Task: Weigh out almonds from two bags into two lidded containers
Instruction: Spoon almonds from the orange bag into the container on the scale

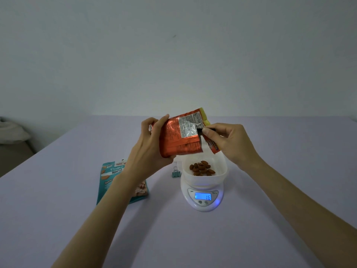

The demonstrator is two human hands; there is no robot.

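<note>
Orange bag [172, 141] gripped by left hand [151, 146], right hand [228, 141] pinching its edge, above bowl [204, 178]

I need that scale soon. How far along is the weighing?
Early on. Almonds lie in the white bowl on the scale, which reads 16. The left hand holds the orange bag above it; the right hand pinches a black thing at its edge. The teal bag waits beside.
</note>
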